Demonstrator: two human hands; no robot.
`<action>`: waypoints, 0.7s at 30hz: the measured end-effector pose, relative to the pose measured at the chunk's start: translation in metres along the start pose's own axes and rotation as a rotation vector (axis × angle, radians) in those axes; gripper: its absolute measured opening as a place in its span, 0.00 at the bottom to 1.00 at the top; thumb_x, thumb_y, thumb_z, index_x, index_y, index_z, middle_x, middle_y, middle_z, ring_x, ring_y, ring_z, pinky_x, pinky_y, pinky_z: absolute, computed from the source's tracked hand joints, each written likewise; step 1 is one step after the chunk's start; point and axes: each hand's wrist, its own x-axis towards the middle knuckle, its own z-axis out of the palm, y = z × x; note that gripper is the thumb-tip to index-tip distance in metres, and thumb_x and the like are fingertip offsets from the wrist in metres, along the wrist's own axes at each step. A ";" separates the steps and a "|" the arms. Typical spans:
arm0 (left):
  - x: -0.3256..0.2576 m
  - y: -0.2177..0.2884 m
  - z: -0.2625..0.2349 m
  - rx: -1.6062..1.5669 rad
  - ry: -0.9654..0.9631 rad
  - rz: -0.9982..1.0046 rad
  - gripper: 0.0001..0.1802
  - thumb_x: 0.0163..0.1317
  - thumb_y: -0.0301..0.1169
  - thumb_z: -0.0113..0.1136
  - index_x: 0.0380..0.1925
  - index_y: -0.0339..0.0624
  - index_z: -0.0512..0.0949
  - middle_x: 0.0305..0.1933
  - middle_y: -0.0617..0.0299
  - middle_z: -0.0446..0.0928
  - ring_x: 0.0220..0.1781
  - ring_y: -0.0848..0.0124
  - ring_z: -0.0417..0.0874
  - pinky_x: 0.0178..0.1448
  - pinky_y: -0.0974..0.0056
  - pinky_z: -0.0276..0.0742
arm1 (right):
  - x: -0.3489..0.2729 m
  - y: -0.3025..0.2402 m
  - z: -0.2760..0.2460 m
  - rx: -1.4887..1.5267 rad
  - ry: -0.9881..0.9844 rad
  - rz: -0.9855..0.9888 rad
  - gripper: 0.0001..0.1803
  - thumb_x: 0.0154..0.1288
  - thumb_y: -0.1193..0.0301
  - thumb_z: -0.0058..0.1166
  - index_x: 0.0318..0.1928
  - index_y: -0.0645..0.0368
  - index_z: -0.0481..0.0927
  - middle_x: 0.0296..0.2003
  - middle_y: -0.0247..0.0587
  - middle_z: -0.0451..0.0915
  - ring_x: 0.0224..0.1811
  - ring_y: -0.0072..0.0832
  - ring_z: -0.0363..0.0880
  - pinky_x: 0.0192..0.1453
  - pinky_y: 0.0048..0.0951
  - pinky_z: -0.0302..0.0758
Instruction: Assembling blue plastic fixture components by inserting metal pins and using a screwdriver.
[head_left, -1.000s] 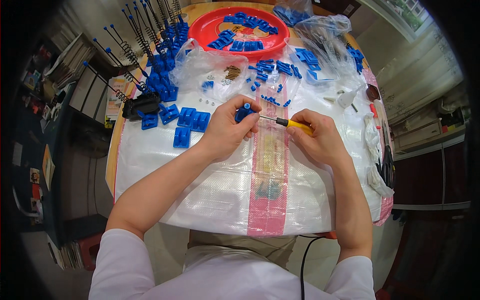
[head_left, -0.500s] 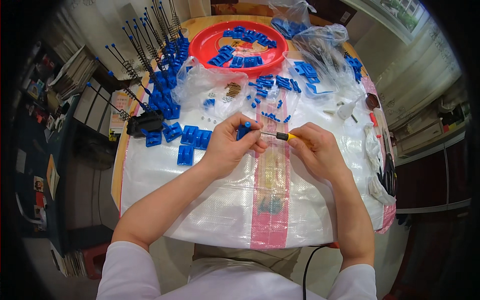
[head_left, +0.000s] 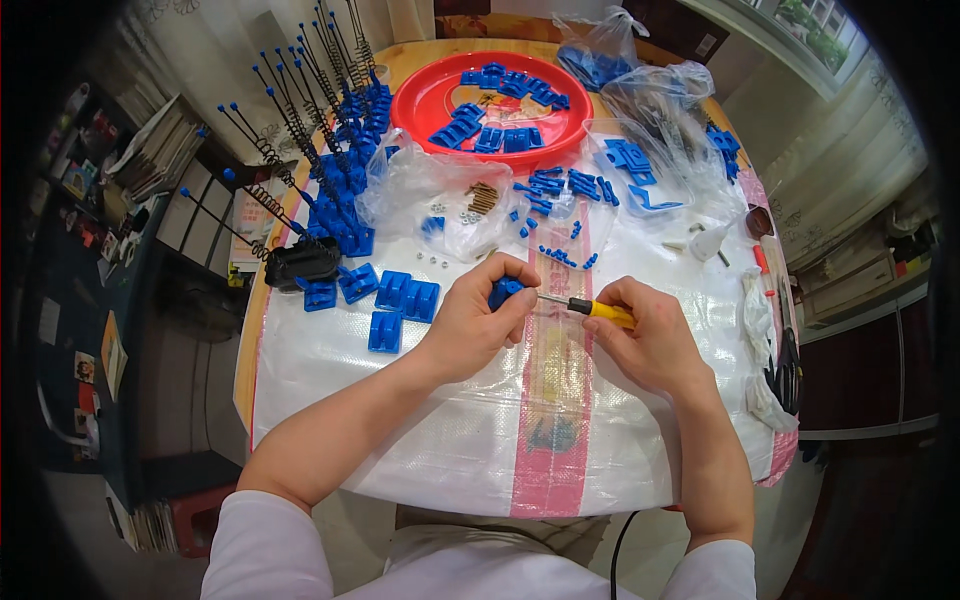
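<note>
My left hand is closed around a small blue plastic part, which shows between thumb and fingers. In my right hand is a screwdriver with a yellow and black handle. Its metal shaft points left and reaches the blue part; whether the tip sits in a screw is hidden. Left of my left hand lie several blue bracket-like pieces. Beyond the hands are tiny blue pieces, brass-coloured screws and small metal nuts.
A red round tray holding blue parts stands at the back. Blue bases with upright springs and rods crowd the left edge beside a black holder. Plastic bags, a white bottle and scissors lie to the right.
The blue part has turned in my left hand, and more of the yellow handle shows in my right. The whole view has shifted slightly, moving everything right and down.
</note>
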 end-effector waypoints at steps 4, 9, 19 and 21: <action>0.000 -0.001 -0.001 -0.005 0.014 -0.008 0.07 0.74 0.26 0.59 0.49 0.39 0.74 0.27 0.67 0.75 0.23 0.82 0.73 0.25 0.75 0.67 | 0.001 -0.002 0.000 -0.002 -0.046 0.010 0.14 0.64 0.65 0.69 0.41 0.62 0.81 0.33 0.49 0.85 0.33 0.45 0.86 0.39 0.38 0.80; 0.001 0.002 -0.003 -0.008 0.011 -0.039 0.07 0.74 0.25 0.60 0.49 0.39 0.74 0.27 0.66 0.75 0.24 0.81 0.76 0.26 0.75 0.69 | 0.002 0.000 0.002 0.004 -0.017 -0.025 0.15 0.63 0.65 0.69 0.40 0.63 0.81 0.34 0.49 0.85 0.33 0.45 0.86 0.39 0.38 0.80; 0.002 0.000 -0.008 -0.093 -0.002 -0.047 0.07 0.73 0.22 0.60 0.48 0.37 0.74 0.32 0.62 0.79 0.27 0.76 0.82 0.26 0.73 0.74 | -0.001 0.002 0.009 0.023 -0.014 0.008 0.15 0.61 0.67 0.71 0.42 0.63 0.80 0.33 0.49 0.85 0.34 0.46 0.86 0.39 0.38 0.81; 0.003 -0.001 -0.010 -0.109 -0.015 -0.053 0.08 0.73 0.22 0.60 0.48 0.37 0.74 0.33 0.61 0.79 0.28 0.76 0.82 0.27 0.72 0.74 | -0.001 0.001 0.010 0.029 -0.007 0.001 0.15 0.62 0.68 0.70 0.43 0.63 0.80 0.33 0.49 0.85 0.33 0.45 0.86 0.39 0.38 0.81</action>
